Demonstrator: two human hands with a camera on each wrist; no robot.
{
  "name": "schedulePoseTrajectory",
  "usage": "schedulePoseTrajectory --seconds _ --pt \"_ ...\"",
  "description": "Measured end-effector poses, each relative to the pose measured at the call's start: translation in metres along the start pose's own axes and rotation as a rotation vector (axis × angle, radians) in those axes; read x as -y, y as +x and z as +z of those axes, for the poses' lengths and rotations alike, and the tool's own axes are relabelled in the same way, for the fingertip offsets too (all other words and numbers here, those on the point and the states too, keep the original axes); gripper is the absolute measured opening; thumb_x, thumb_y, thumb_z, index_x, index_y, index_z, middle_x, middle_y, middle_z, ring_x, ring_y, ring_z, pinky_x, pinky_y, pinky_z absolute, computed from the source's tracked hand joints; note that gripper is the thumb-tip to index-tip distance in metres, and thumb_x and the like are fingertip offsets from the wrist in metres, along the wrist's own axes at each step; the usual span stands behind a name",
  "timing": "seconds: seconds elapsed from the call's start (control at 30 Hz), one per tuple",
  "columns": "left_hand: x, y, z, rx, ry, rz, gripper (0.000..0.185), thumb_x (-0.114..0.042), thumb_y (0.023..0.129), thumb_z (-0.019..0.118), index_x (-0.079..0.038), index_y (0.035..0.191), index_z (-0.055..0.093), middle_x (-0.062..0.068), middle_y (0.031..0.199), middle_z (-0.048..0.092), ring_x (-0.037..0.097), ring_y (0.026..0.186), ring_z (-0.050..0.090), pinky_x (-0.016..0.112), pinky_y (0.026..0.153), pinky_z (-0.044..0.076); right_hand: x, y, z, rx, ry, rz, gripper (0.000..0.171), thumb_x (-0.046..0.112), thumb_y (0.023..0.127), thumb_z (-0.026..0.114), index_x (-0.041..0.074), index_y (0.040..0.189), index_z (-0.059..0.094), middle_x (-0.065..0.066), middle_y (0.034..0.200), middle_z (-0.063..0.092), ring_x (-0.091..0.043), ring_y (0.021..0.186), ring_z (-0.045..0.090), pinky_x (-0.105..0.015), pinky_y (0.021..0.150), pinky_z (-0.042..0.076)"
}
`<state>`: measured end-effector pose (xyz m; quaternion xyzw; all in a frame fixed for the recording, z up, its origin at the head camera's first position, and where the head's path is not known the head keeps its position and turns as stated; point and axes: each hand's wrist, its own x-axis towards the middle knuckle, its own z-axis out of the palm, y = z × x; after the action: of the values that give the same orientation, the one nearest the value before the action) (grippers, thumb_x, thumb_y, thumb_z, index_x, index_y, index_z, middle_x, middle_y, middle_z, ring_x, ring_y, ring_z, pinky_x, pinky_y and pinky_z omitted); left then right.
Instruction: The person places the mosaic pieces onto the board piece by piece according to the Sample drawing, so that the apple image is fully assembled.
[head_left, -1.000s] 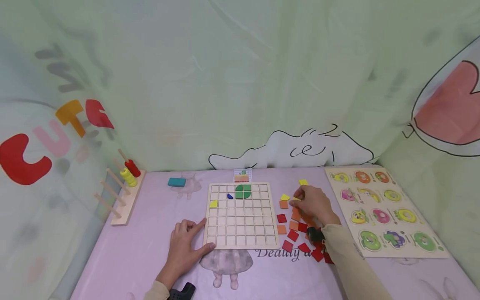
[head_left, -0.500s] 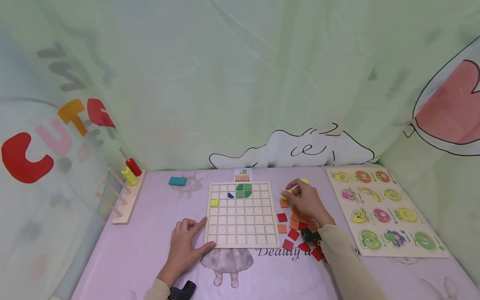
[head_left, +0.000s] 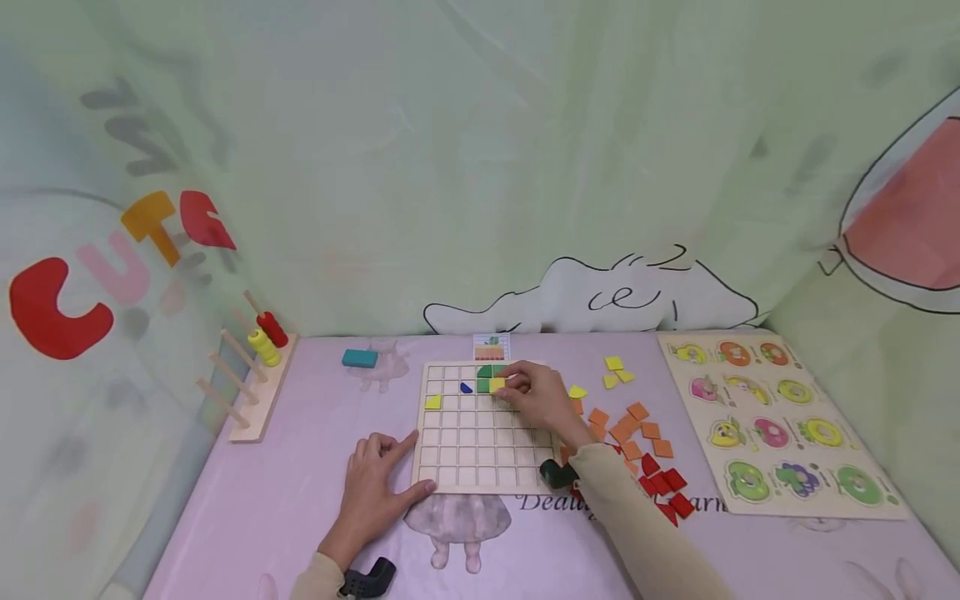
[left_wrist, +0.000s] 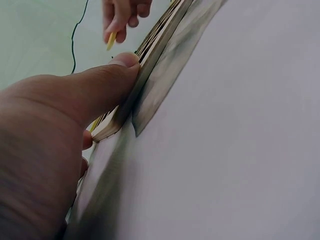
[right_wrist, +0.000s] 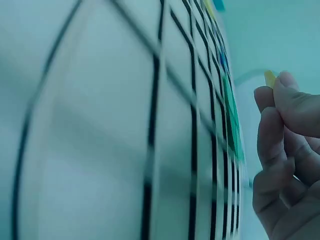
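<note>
A yellow tile is being pinched by the right hand over the grid board, in the far rows just beside the green pieces & a blue piece. The board's near-left corner is being pressed by the left hand, fingers straight, flat on the pink tabletop. Loose orange & red tiles are lying right of the board; a fruit puzzle is sitting farther right.

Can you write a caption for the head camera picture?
Right hand puts a yellow tile on the grid board.
</note>
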<state>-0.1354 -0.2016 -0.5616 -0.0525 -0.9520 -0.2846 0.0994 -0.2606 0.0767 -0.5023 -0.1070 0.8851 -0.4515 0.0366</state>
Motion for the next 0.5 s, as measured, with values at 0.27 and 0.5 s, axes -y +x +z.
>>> schedulePoseTrajectory --seconds 0.27,0.5 --pt "0.001 0.001 0.0 -0.012 -0.006 0.014 0.078 -0.052 0.078 0.09 -0.021 0.145 0.067 0.001 0.11 0.052 0.014 0.097 0.04 0.039 0.087 0.037 0.025 0.012 0.041 0.109 -0.157 -0.098 0.023 0.019 0.087 0.089 0.012 0.106 0.076 0.004 0.088 0.071 -0.009 0.078 0.061 -0.032 0.079 0.052" --pt "0.002 0.0 0.0 -0.007 -0.009 0.015 0.078 -0.054 0.078 0.089 -0.022 0.146 0.066 0.0 0.111 0.051 0.013 0.097 0.039 0.038 0.087 0.036 0.03 0.014 0.057 0.141 -0.257 -0.097 0.021 0.023 0.089 0.088 0.018 0.106 0.076 0.008 0.089 0.065 -0.013 0.082 0.056 -0.033 0.078 0.047"
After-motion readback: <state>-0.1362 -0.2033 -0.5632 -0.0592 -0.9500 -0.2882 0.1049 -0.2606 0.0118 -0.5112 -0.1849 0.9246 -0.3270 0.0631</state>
